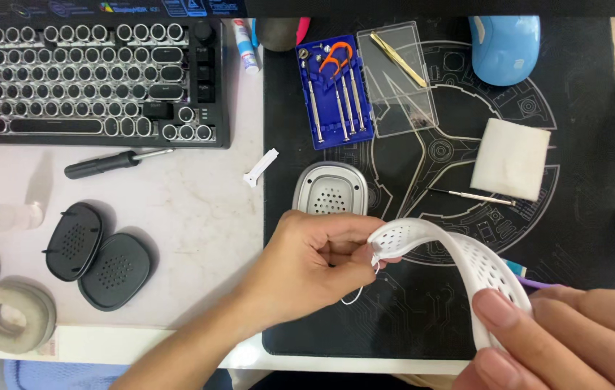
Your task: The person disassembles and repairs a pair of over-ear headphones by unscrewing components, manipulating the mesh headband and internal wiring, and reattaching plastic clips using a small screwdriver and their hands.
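Left hand (314,263) at lower centre, fingers curled, pinching left end of white perforated band (452,253); band's long axis arcs rightward and down across black mat (408,318); right hand (574,339) at lower right, thumb pressing band's other end.

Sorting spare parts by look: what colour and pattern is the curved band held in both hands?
White, dotted with small holes: the band, best seen in the head view.

keyboard (94,72) back left on bench (199,209), screwdriver case (332,90) on mat (437,303) right of it, mouse (504,49) far right.
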